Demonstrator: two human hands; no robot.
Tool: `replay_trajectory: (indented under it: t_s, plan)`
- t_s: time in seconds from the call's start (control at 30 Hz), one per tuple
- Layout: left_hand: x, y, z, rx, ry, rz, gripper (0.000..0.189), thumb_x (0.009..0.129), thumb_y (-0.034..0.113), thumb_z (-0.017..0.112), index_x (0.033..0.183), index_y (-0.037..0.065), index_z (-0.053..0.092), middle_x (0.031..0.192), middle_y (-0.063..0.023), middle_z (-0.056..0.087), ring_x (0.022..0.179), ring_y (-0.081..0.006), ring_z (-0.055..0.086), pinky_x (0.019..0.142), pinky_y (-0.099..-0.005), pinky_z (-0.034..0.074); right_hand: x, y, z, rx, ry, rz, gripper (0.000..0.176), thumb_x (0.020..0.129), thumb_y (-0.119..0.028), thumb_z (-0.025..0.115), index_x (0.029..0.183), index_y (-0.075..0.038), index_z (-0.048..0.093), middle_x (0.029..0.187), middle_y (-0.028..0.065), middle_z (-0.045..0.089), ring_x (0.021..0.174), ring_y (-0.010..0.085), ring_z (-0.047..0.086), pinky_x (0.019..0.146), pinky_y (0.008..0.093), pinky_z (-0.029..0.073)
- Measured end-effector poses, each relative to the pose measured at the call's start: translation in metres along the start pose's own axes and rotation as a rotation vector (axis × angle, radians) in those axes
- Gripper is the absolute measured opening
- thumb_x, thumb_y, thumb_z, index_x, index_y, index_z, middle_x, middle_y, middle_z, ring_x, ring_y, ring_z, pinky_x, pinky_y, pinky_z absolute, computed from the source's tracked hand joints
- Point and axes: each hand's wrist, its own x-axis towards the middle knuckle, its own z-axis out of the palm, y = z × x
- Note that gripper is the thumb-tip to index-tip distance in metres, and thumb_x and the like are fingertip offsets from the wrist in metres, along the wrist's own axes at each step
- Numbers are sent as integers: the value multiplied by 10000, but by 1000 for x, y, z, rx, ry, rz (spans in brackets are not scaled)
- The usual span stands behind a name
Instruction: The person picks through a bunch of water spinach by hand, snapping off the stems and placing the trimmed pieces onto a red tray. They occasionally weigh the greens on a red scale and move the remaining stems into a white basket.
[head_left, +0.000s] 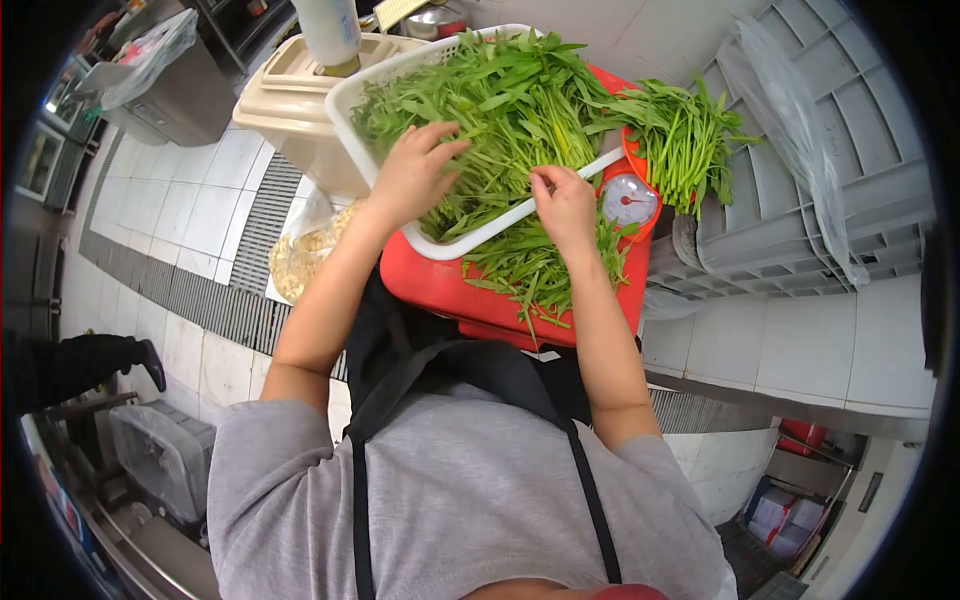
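Observation:
A white plastic basket (346,118) full of long leafy greens (505,95) stands tilted in view on a red stool or table (425,268). My left hand (418,172) is over the greens at the basket's left side, fingers apart and holding nothing visible. Near the front rim, my right hand (566,208) has its thumb and fingertips pinched together; whatever is between them is too small to make out. Loose cut leaves (540,268) lie below the right hand, outside the basket. A bundle of stemmed greens (688,145) rests on an orange dial scale (629,202).
Left of the basket stands a beige lidded bin (300,95) with a bottle (330,35) on it. A bag of pale pieces (300,255) is beside it. Grey crates (800,200) rise at right. A person's leg (110,362) shows at far left, near a floor drain grating (200,300).

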Motion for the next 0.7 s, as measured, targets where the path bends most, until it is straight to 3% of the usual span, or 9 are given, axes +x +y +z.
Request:
replay_trajectory:
  t_s: [0.1,0.17,0.23,0.3,0.33,0.43,0.5,0.57,0.7]
  plan:
    - [-14,8,-5,-163,39,-185,106,721,150,597,781,63,588,778,-111,556,748,-293,514,695,-394,406,25,14,3,-157,84,3,132,740,-167,570,752,-55,639,730,131,604,636,296,577,582,357,458]
    - [-21,18,-5,-312,9,-446,246,787,227,557,658,18,553,596,-162,509,571,-339,493,539,-415,389,44,21,3,-182,46,64,161,737,-193,567,738,-51,643,721,126,611,655,298,581,600,369,459]
    - [-26,21,4,-337,33,-447,316,809,263,530,634,0,515,577,-185,476,545,-369,469,507,-423,362,58,26,6,-226,-102,112,209,711,-240,582,723,-40,641,730,129,616,683,300,585,624,381,460]
    - [-24,24,7,-236,50,-388,321,815,256,523,620,1,511,579,-185,480,554,-368,471,497,-405,358,66,35,17,-450,-467,199,243,678,-271,604,722,-34,640,741,137,617,696,301,587,642,379,462]
    - [-24,23,10,-241,131,-319,305,805,172,564,591,-27,475,499,-131,424,434,-216,416,434,-314,321,63,38,21,-414,-429,186,253,662,-275,614,728,-32,640,722,144,614,693,306,585,647,373,462]
    - [-26,27,9,-424,88,-468,227,795,178,583,677,-16,571,528,-83,506,454,-143,437,441,-271,336,55,31,11,-208,-295,205,254,660,-274,614,737,-34,641,717,142,613,692,308,585,648,373,462]
    - [-27,40,13,-622,84,-549,193,783,184,588,734,-3,594,529,-50,506,460,-114,429,445,-255,334,38,10,-10,-125,-251,172,250,657,-259,633,730,-20,639,675,119,617,610,240,588,590,327,455]
    - [-24,64,13,-908,20,-645,185,773,178,593,846,12,630,537,29,497,492,-27,382,447,-205,313,15,-15,-31,154,-186,318,201,684,-195,651,719,2,632,606,61,601,537,115,541,521,245,416]
    - [-5,100,30,-1147,23,-744,203,775,190,608,827,-5,629,539,46,496,484,-30,391,440,-198,309,-33,-25,-40,459,-114,401,132,712,-116,650,719,14,625,580,-1,561,530,43,473,483,187,362]
